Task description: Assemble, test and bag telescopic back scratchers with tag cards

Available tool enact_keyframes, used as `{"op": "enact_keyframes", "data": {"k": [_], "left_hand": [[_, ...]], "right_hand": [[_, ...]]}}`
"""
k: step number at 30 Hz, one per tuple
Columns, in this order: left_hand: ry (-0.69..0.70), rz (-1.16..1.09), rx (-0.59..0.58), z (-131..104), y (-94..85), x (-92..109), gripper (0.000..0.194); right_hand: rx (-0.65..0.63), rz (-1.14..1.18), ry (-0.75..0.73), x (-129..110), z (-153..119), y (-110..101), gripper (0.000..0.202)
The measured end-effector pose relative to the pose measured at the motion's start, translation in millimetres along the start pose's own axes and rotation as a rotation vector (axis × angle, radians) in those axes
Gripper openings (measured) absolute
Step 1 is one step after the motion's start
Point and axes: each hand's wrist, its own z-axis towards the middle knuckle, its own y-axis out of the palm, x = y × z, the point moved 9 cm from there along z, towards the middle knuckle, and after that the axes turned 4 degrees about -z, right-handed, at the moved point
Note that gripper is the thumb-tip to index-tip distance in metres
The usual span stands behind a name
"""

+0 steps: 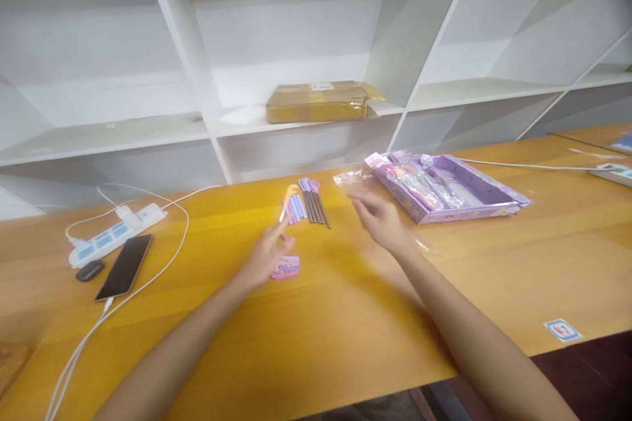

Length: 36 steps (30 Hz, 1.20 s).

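My left hand [269, 251] is closed on a thin stick with a white shaft and a curved orange-yellow top [293, 190], whose exact kind I cannot make out. Just beyond it lie several short pink and lilac sticks [296, 209]. Beside those is a row of dark-shafted sticks [316, 205] with pink and blue curled heads. A small pink printed item [286, 267] rests on the table by my left wrist. My right hand [378, 218] hovers to the right, smeared by motion, its fingers pointing left. Near it lies a clear plastic wrapper [348, 178].
A purple open box [476, 212] with plastic-wrapped items [424, 187] stands at the back right. To the left are a power strip [118, 233], a phone [125, 266], a dark earbud case [90, 270] and white cables. A taped carton [318, 102] sits on the shelf.
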Motion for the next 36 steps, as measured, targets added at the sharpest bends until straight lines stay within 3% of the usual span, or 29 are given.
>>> {"op": "enact_keyframes", "data": {"k": [2, 4, 6, 9, 12, 15, 20, 23, 26, 28, 36], "left_hand": [[-0.046, -0.02, -0.083, -12, 25.3, -6, 0.063], [-0.056, -0.051, -0.131, -22, 43.9, -16, 0.066], [-0.065, -0.125, -0.213, -30, 60.6, -27, 0.069], [-0.114, -0.268, -0.322, -39, 75.8, -40, 0.072], [-0.101, -0.352, -0.365, -40, 79.7, -39, 0.069], [-0.114, -0.399, -0.344, -38, 77.8, -40, 0.067], [-0.174, -0.42, -0.31, -35, 72.4, -50, 0.038], [-0.158, -0.406, -0.332, -35, 71.6, -47, 0.038], [-0.135, -0.387, -0.375, -36, 74.5, -42, 0.037], [-0.125, -0.377, -0.419, -37, 79.0, -38, 0.036], [-0.11, -0.333, -0.529, -40, 88.4, -36, 0.025]], "right_hand": [[-0.212, 0.51, 0.022, -25, -22, 33, 0.055], [-0.456, 0.845, 0.044, -53, -48, 69, 0.059], [-0.672, 1.047, 0.01, -80, -72, 93, 0.073], [-0.871, 1.201, -0.119, -110, -96, 102, 0.088], [-0.832, 1.199, -0.258, -121, -99, 87, 0.069], [-0.638, 1.07, -0.328, -115, -89, 72, 0.055], [-0.496, 0.816, -0.19, -88, -70, 78, 0.037], [-0.567, 0.686, -0.048, -70, -66, 90, 0.039], [-0.869, 0.618, -0.005, -69, -83, 110, 0.055], [-1.005, 0.665, -0.016, -75, -95, 119, 0.061], [-0.878, 0.946, 0.083, -83, -92, 132, 0.071]]}}
